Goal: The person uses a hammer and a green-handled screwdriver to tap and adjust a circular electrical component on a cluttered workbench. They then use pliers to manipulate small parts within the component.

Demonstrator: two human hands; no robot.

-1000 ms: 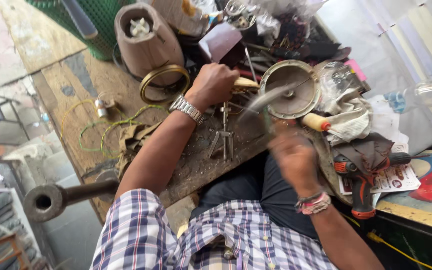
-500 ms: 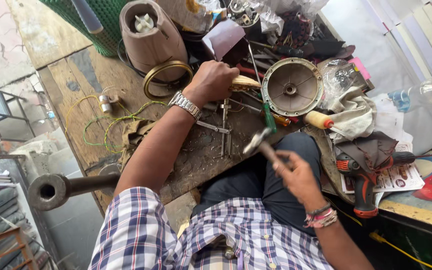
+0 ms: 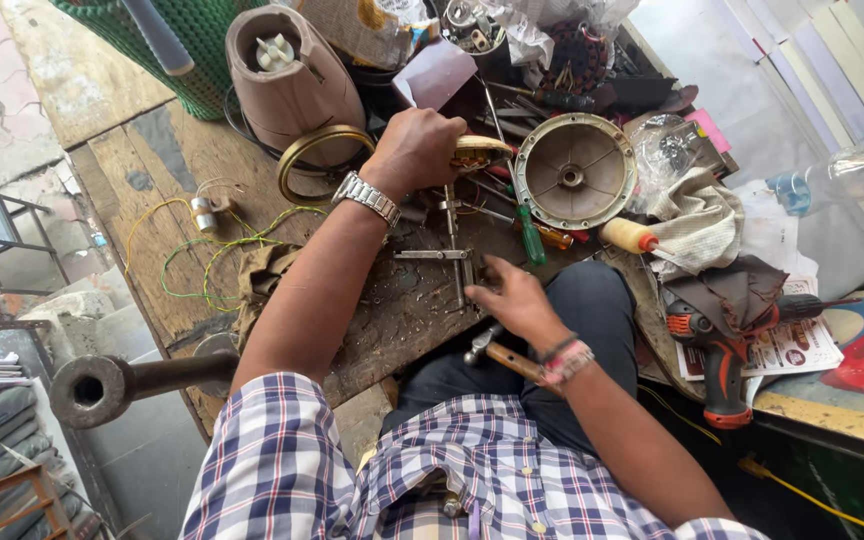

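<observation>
While the left hand (image 3: 417, 150) grips a brass part (image 3: 480, 152), right-hand fingers (image 3: 497, 275) pinch a metal puller (image 3: 452, 255).

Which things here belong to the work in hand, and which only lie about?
In hand:
left hand on brass part
right hand at metal puller
hammer under right wrist

Lying about:
round cover
drill
brass ring
mixer base
green screwdriver

Short-sleeve shirt (image 3: 352, 470), plaid: white w/ blue + maroon checks, buttoned front. Dark grey trousers (image 3: 572, 330). Left hand (image 3: 417, 150): silver metal link wristwatch (image 3: 369, 197). Right hand (image 3: 517, 300): pink + red thread bands (image 3: 564, 362) stacked at wrist, one dark band too.
</observation>
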